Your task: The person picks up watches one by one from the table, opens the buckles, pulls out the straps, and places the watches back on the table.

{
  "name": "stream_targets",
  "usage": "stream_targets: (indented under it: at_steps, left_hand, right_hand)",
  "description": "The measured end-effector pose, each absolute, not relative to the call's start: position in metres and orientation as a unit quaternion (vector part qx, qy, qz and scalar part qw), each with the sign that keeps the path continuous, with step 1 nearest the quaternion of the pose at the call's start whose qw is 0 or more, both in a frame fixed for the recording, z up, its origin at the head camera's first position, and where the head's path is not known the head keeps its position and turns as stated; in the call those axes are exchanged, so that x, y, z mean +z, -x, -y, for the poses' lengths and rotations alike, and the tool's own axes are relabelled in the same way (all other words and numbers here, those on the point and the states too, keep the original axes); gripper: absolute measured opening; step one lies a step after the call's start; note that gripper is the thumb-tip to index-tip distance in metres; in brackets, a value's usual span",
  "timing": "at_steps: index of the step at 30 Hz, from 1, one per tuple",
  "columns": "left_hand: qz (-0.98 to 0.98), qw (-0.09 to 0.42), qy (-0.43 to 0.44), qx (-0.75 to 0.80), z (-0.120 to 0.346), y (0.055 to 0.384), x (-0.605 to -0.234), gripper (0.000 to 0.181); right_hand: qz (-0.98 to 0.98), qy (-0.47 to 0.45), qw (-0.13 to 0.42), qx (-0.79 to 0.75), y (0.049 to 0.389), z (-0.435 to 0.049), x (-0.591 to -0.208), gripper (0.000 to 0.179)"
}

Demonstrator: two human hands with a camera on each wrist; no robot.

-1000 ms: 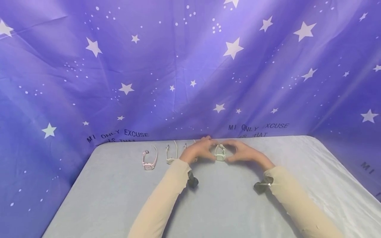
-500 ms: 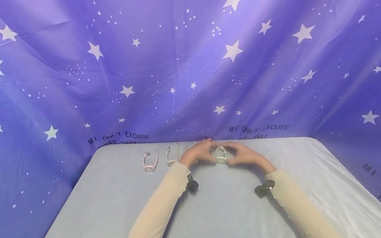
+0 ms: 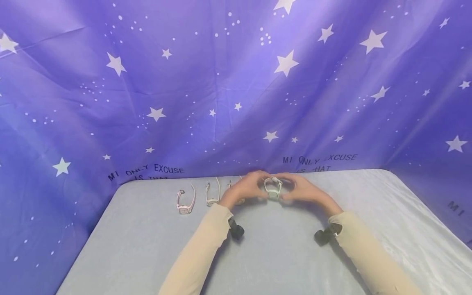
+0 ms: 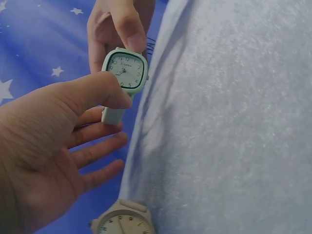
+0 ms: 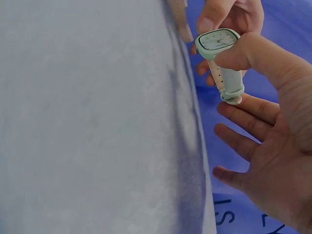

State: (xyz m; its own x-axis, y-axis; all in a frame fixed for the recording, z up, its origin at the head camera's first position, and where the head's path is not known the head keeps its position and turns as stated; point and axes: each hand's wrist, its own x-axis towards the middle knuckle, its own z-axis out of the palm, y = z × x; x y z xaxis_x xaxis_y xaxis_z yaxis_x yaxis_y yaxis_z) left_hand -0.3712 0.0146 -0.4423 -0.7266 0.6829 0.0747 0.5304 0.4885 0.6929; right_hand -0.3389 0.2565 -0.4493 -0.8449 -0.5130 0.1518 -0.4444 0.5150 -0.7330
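A mint-green wristwatch [image 3: 273,194] with a rounded-square dial is between both hands near the table's far edge. My left hand [image 3: 246,189] pinches it from the left. In the left wrist view, that thumb crosses the lower corner of the watch case [image 4: 126,70], and the other fingers spread behind the strap. My right hand [image 3: 303,188] pinches from the opposite side. Its thumb lies over the case edge in the right wrist view, where the buckled strap [image 5: 232,85] hangs below and its lower fingers stay extended.
A pink watch [image 3: 184,210] and a pale watch [image 3: 212,202] lie to the left on the grey cloth-covered table [image 3: 273,254]. A beige watch [image 4: 124,222] is next to my left hand, partly hidden in the head view. A purple star-print curtain [image 3: 221,82] hangs directly behind.
The mint-green watch has risen slightly, with both hands still pinching it. The other watches stay in place; the head view has shifted a little.
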Motion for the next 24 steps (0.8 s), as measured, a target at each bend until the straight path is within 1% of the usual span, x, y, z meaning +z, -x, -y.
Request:
stream_targets:
  at_steps: [4, 9, 13, 17, 24]
  left_hand:
    - [-0.848, 0.099, -0.346, 0.39, -0.009, 0.369, -0.434, 0.068]
    - [-0.847, 0.085, -0.328, 0.41, 0.0, 0.361, -0.419, 0.067]
    - [-0.846, 0.058, -0.326, 0.418, 0.01, 0.354, -0.4, 0.066]
    - [-0.844, 0.021, -0.336, 0.417, 0.019, 0.347, -0.38, 0.065]
    - [-0.841, -0.028, -0.348, 0.414, 0.032, 0.326, -0.354, 0.06]
  right_hand:
    - [-0.867, 0.255, 0.037, -0.425, 0.339, -0.252, -0.441, 0.071]
    - [-0.852, 0.258, 0.028, -0.455, 0.334, -0.243, -0.428, 0.071]
    - [-0.841, 0.273, 0.012, -0.467, 0.331, -0.234, -0.41, 0.069]
    - [-0.832, 0.29, -0.014, -0.472, 0.327, -0.226, -0.389, 0.068]
    - [-0.82, 0.302, -0.016, -0.487, 0.311, -0.212, -0.364, 0.07]
